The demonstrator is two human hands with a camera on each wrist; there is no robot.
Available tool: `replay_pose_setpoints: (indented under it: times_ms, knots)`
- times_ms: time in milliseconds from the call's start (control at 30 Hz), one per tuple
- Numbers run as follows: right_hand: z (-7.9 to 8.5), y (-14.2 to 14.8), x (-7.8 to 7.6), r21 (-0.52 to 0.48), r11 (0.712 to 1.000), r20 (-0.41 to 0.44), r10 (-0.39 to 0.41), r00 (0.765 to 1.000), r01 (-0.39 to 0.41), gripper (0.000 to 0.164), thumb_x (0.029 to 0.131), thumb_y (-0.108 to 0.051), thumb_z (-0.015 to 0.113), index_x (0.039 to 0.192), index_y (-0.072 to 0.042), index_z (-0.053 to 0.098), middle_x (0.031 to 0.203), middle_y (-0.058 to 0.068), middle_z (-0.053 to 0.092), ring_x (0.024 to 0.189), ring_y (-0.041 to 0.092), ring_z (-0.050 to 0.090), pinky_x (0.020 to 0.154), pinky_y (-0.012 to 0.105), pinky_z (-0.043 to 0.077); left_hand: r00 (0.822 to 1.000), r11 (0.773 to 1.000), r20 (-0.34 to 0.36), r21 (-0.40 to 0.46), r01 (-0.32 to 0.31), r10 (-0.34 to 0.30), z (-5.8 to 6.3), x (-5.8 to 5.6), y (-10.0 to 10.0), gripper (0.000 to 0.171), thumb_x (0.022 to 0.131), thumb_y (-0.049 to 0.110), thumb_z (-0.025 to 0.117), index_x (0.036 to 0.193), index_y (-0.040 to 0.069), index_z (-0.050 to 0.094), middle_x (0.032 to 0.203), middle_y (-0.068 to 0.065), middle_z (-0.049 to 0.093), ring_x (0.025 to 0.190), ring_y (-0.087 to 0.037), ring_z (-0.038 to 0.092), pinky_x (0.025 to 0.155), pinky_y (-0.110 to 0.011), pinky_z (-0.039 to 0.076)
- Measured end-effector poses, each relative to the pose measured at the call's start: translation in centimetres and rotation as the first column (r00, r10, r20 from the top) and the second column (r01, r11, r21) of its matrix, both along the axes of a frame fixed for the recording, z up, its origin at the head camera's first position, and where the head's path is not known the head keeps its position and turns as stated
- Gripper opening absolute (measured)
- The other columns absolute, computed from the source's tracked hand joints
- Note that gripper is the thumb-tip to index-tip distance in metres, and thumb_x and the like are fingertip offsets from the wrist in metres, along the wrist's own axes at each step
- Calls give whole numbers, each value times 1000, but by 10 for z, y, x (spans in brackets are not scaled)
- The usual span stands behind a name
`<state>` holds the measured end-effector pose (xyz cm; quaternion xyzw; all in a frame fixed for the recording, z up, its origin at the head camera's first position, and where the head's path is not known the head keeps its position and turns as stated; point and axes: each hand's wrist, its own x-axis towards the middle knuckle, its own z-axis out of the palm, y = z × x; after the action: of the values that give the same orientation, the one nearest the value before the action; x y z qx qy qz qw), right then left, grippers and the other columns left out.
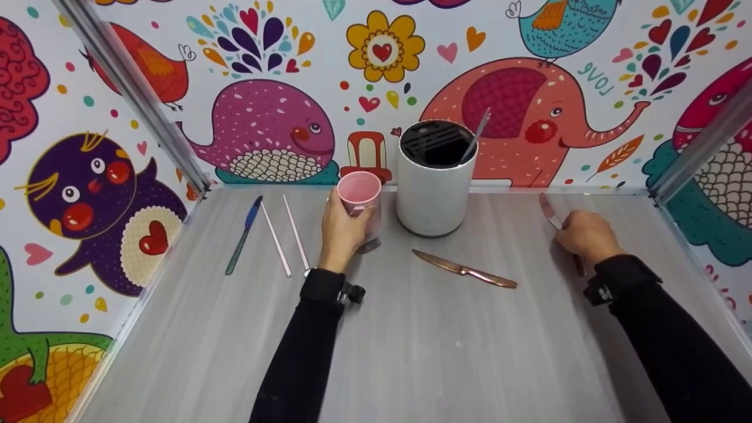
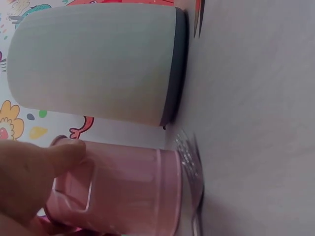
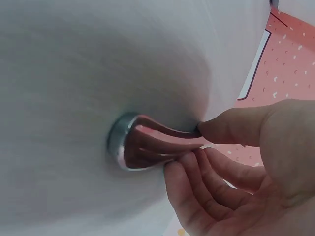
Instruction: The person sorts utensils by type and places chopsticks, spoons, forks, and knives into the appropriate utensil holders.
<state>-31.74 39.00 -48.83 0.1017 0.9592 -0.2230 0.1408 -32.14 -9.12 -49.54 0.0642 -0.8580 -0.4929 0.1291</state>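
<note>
black sleeves (image 1: 675,346) are stretching over the table (image 1: 458,376); the left hand (image 1: 343,232) is holding a pink cup (image 1: 359,189) near the white canister (image 1: 435,197), the right hand (image 1: 587,236) is pinching a metal utensil (image 1: 549,210) farther right.

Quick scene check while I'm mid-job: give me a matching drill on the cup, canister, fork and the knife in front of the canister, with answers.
1. Cup
2. Canister
3. Fork
4. Knife

A. Copper-coloured
B. Gripped by the left hand
C. White outside
D. Lying by the cup's base

Pairs: 1-B, 2-C, 3-D, 4-A
</note>
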Motion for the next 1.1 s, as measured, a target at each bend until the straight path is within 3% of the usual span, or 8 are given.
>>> replay_pose_setpoints:
  times_ms: [133,333,500,667,833,1100]
  knots:
    - [0,4,0,-39,999,2,-13,1000,13,39,103,-17,66,122,16,69,93,25,69,80,34,67,62,34,56,1000,1000,-9,-3,-3,3,0,1,1,87,95,28,86,166,9,38,163,-19,54,153,-36,54,129,-55,44]
    - [1,6,2,-87,996,36,-34,999,37,46,105,-24,68,130,15,63,114,31,66,97,40,64,68,31,59,1000,1000,4,-9,2,-1,0,0,2,88,96,29,86,167,9,38,163,-19,53,154,-36,53,129,-55,43]
    - [2,-3,2,-93,995,18,19,1000,-17,41,108,-21,66,132,12,62,117,30,65,101,40,62,79,34,59,1000,1000,11,-19,-7,8,1,1,-2,89,96,30,86,167,9,37,164,-19,53,154,-36,52,130,-55,43]
    - [12,-20,11,-72,989,-44,125,991,-128,38,106,-18,67,132,10,66,124,31,68,106,42,62,89,46,60,1000,1000,14,-18,-9,10,1,1,-3,89,96,31,86,168,9,37,165,-19,52,155,-35,51,130,-54,42]
    - [24,-44,19,-39,952,-128,298,946,-305,33,102,-10,69,128,11,73,116,29,75,98,38,65,87,50,61,1000,1000,26,-9,-8,8,1,0,-2,91,96,31,86,168,9,36,166,-18,51,156,-35,51,131,-54,42]
    - [42,-92,36,34,856,-221,510,831,-516,19,95,0,71,109,2,84,94,13,79,85,25,65,77,41,56,1000,999,-6,-33,-15,14,1,1,0,88,95,29,87,166,8,39,163,-20,54,154,-36,53,129,-54,43]
